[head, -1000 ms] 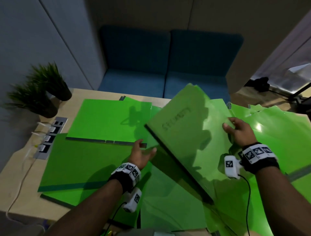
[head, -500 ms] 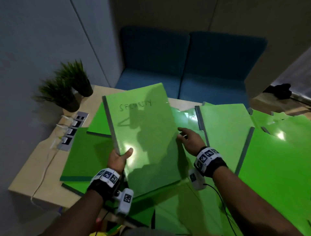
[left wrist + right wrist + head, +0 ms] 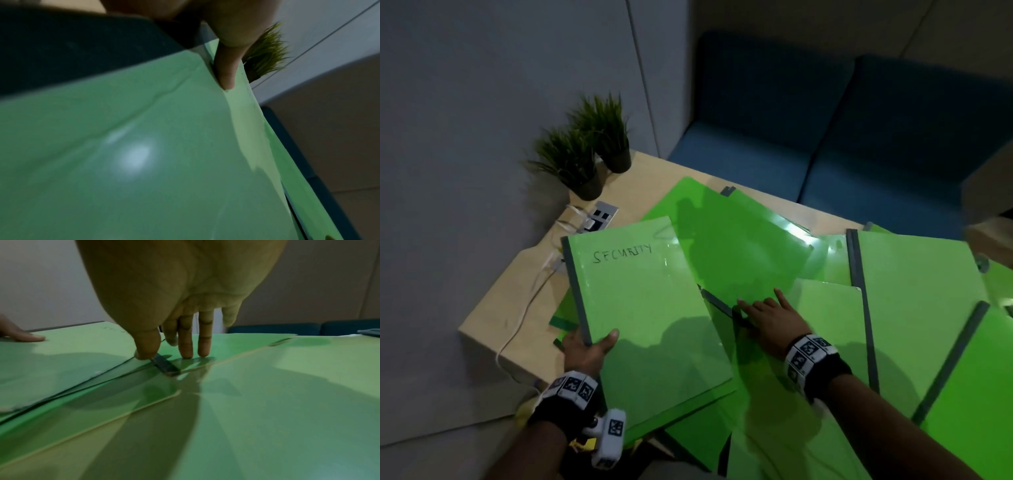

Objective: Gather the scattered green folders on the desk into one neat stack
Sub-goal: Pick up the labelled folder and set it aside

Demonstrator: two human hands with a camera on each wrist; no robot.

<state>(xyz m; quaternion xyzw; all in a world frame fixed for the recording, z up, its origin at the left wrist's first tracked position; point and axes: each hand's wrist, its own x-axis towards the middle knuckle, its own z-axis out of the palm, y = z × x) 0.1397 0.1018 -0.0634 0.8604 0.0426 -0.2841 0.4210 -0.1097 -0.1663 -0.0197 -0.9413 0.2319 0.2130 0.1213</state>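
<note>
A light green folder marked SECURITY (image 3: pixel 650 318) with a grey spine lies on top of other green folders at the desk's left. My left hand (image 3: pixel 591 346) grips its near left corner, thumb (image 3: pixel 226 68) on the cover (image 3: pixel 144 146). To its right my right hand (image 3: pixel 756 308) rests with straight fingers (image 3: pixel 186 345) on a darker green folder (image 3: pixel 739 253). Its thumb touches the end of a grey spine (image 3: pixel 166 365). More green folders (image 3: pixel 914 308) lie overlapped across the right half of the desk.
Two potted plants (image 3: pixel 585 154) and a power socket (image 3: pixel 603 216) with white cables sit at the desk's far left corner. Bare wood desk (image 3: pixel 517 308) shows at the left edge. A blue sofa (image 3: pixel 825 144) stands behind the desk.
The SECURITY folder has swung left and come down flat onto the left pile. My right hand let go of it and dropped onto the folder beside it. My left hand now holds its corner.
</note>
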